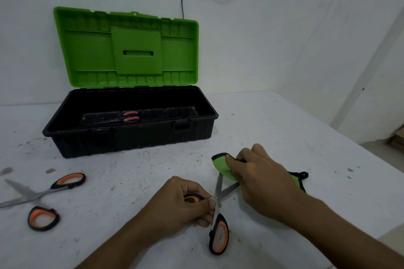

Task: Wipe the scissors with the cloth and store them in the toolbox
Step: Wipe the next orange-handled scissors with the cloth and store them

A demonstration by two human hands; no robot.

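head | left hand point(185, 207) grips open scissors point(218, 194) | right hand point(260, 172) presses cloth point(223, 165) on blade, fingers curled round cloth

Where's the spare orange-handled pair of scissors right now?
Head view, lower left: the spare scissors lie open on the table, in front of the toolbox, left of the left hand.

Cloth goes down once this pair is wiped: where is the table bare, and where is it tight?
Bare: the table right of the toolbox, out to its right edge; also the strip between the toolbox front and the left hand. Tight: near left, where the spare scissors lie open, and the near middle, around the right hand, cloth and held scissors.
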